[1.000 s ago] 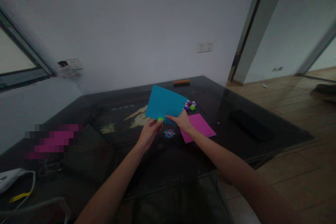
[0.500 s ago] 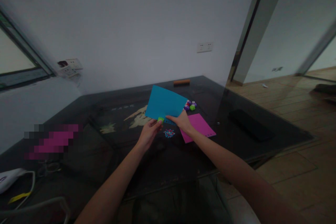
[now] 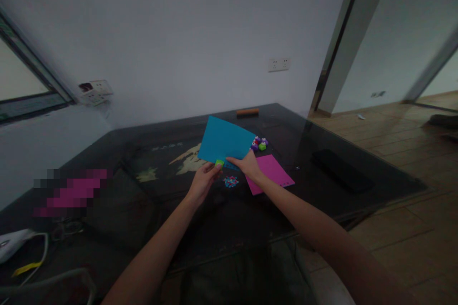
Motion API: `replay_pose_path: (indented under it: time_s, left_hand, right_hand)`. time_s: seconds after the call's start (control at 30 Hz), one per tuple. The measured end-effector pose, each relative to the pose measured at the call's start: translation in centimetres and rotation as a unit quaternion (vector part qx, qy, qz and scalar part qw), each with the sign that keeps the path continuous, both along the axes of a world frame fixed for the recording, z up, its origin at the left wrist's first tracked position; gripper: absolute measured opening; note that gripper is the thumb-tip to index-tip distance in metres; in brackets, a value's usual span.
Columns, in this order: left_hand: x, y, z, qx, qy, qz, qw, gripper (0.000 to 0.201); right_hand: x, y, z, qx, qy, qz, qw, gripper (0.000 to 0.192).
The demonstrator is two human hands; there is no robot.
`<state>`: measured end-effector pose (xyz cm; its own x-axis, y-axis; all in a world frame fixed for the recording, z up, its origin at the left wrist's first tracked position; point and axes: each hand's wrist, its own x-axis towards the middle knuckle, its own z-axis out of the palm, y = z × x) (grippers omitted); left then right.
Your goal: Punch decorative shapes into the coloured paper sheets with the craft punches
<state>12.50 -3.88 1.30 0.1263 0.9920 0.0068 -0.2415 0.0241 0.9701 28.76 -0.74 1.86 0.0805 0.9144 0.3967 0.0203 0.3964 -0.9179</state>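
Observation:
My left hand (image 3: 203, 181) pinches a small green craft punch (image 3: 219, 163) at the lower edge of a blue sheet of paper (image 3: 226, 140). My right hand (image 3: 248, 166) grips the same sheet near its lower right corner, thumb on top and the other fingers hidden behind. The sheet is held tilted above the table. Below it lies a little heap of blue and pinkish punched bits (image 3: 231, 181). A pink sheet (image 3: 274, 174), with small holes along its near edge, rests flat beside my right wrist.
Several purple and green punches (image 3: 259, 143) sit behind my right hand on the dark table (image 3: 214, 228). An orange-brown bar (image 3: 247, 112) lies by the wall. At the right is a long black object (image 3: 339, 170). A white device with a cable (image 3: 16, 243) is at the left.

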Motion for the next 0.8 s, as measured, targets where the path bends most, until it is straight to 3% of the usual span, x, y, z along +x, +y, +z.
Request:
replay_pose_path:
  time_s: [0.5, 0.8]
  left_hand:
    - [-0.15, -0.26, 0.19, 0.012, 0.029, 0.004, 0.999, 0.033]
    - [0.00, -0.29, 0.32, 0.017, -0.002, -0.003, 1.000, 0.030]
  right_hand:
    - [0.12, -0.23, 0.48, -0.009, -0.007, -0.004, 1.000, 0.052]
    - [0.12, -0.23, 0.37, -0.007, -0.006, -0.007, 1.000, 0.054]
